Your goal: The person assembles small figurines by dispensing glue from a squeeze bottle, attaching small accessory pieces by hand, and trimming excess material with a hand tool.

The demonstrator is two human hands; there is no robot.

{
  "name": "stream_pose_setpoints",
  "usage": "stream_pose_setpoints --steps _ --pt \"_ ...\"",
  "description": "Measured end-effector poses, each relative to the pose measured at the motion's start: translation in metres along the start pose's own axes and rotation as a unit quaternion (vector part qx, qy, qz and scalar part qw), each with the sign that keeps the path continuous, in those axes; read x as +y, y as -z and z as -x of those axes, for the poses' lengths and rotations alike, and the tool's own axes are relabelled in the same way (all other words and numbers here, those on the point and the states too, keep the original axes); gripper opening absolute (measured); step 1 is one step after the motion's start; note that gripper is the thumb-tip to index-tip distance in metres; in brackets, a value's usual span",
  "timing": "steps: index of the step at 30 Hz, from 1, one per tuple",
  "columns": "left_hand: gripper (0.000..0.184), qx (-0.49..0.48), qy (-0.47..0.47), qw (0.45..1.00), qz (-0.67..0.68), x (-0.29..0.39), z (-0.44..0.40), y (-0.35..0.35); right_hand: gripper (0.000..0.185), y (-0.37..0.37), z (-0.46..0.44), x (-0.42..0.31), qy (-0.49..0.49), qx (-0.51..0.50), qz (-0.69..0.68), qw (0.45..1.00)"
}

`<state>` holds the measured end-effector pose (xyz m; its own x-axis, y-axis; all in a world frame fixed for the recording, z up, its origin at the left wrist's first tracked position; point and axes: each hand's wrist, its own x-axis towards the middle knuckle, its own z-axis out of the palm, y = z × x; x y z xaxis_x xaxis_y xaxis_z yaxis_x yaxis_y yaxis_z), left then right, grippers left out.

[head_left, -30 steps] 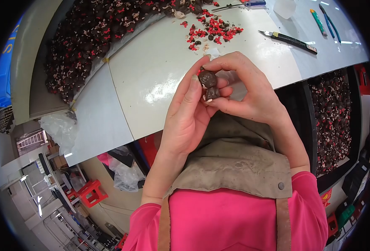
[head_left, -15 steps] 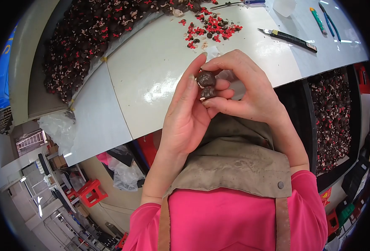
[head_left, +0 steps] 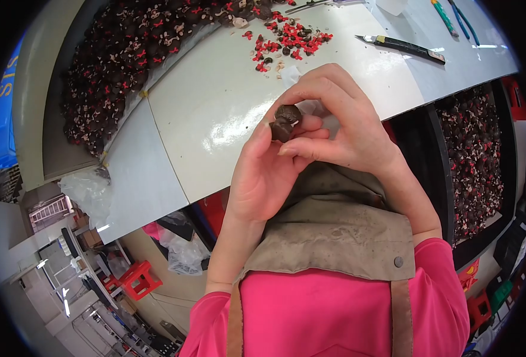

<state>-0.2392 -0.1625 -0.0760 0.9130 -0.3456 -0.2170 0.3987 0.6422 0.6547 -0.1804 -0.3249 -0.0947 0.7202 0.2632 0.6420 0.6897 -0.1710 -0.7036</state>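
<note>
A small dark brown figure (head_left: 283, 128) made of two rounded lumps, with a bit of white on its side, is held between my two hands over the table's near edge. My left hand (head_left: 264, 175) has its fingers curled round the left side of the figure. From the right, my right hand (head_left: 347, 125) arches over it, with the index finger near its top and the thumb below. Some of my fingertips are hidden behind the figure. What kind of figure it is, I cannot make out.
Beyond my hands lies a pile of tiny red and black parts (head_left: 296, 38). A utility knife (head_left: 403, 47) rests to its right, near blue-handled pliers (head_left: 466, 24). A large tray of similar dark pieces (head_left: 117, 71) stands at left, and another bin (head_left: 471, 160) at right.
The brown figure has turned between my fingers, so its lumps now face differently. Both hands stay in nearly the same place, while the table view has shifted slightly.
</note>
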Motion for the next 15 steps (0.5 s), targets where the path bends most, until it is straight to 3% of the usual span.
stream_pose_setpoints --steps 2,15 --pt "0.054 -0.016 -0.004 0.998 0.054 -0.0012 0.0002 0.0023 0.042 -0.0024 0.0006 0.0000 0.004 0.001 -0.001 1.000" --pt "0.064 -0.025 -0.005 0.997 0.074 -0.0010 -0.0052 0.0002 0.038 -0.0037 0.0015 -0.0038 -0.012 -0.002 0.052 0.999"
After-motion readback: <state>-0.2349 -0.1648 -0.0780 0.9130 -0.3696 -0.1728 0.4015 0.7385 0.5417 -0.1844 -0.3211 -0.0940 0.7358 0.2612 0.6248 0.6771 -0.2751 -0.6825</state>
